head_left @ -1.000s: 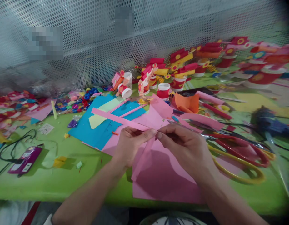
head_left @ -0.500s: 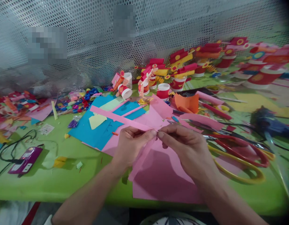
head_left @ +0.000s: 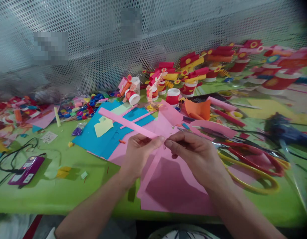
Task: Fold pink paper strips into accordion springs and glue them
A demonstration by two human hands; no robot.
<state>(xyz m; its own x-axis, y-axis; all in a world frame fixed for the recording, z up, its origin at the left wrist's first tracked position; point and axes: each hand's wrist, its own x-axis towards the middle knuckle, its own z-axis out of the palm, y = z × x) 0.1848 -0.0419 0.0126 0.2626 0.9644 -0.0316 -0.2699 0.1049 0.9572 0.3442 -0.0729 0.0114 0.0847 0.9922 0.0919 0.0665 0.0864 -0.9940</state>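
Note:
My left hand (head_left: 140,149) is closed, thumb over fingers, on a long pink paper strip (head_left: 125,123) that sticks out up and to the left. My right hand (head_left: 193,151) is pinched at the strip's near end, its fingertips close to the left thumb; the exact grip is partly hidden. A second length of pink strip (head_left: 150,174) slants down below the fingers; whether it joins the held one I cannot tell. Beneath both hands lies a pink paper sheet (head_left: 178,196). Blue paper (head_left: 91,144) with cut pieces on it lies beyond the left hand.
Scissors with red and yellow handles (head_left: 253,189) lie right of my right hand. A dark glue gun (head_left: 285,127) stands farther right. A purple power adapter (head_left: 27,171) with cables sits at left. Several red paper cup models (head_left: 189,89) line the back, before a perforated metal panel (head_left: 93,59).
The pink strip and my left hand have shifted slightly, with the strip's far end moving a little right. A small gap now shows between the two thumbs.

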